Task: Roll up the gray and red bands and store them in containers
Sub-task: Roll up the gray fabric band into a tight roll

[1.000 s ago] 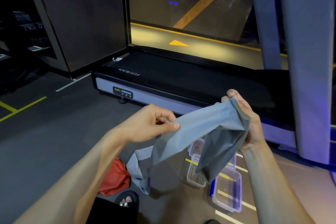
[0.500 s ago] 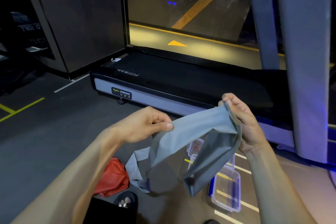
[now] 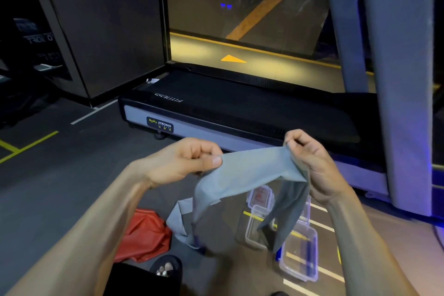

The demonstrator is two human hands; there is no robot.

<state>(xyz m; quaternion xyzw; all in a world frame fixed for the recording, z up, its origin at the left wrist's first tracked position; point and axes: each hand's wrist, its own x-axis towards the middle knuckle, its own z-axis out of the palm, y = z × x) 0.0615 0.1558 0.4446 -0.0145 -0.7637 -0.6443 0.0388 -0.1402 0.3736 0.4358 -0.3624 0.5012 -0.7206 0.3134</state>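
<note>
The gray band (image 3: 249,175) is held up between both hands in front of the treadmill (image 3: 240,113), stretched flat across the gap. The left hand (image 3: 185,161) pinches one part of it between thumb and curled fingers; the right hand (image 3: 310,158) grips the other part with its fingers curled round the fabric. From each grip a length of the band hangs down toward the floor, the left one trailing onto the ground. The red band (image 3: 144,235) lies crumpled on the floor below the left forearm. Clear plastic containers (image 3: 300,255) sit on the floor beneath the right hand, partly hidden by the hanging gray cloth
</note>
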